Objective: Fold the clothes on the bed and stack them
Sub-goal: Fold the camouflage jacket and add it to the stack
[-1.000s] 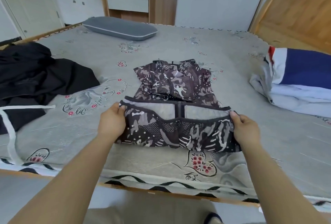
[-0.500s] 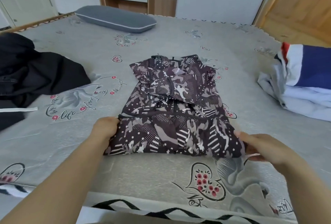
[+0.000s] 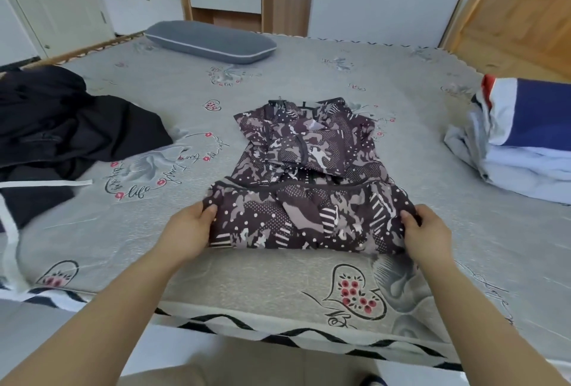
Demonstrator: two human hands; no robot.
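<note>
Right hand (image 3: 428, 236) moved in; both hands grip patterned garment (image 3: 309, 188) lengthwise away.

Both bare forearms reach forward from the lower corners and converge toward the middle, elbows out of sight. The left hand (image 3: 188, 229) sits palm inward, its thumb on top and its fingers curled under, pinching the left end of the patterned garment (image 3: 309, 219). The right hand (image 3: 428, 231) mirrors it at the opposite end, thumb laid over the fabric's edge and fingers tucked beneath, knuckles turned outward. The wrists are fairly straight and level with each other, the two hands well apart, with the folded cloth stretched between them.
</note>
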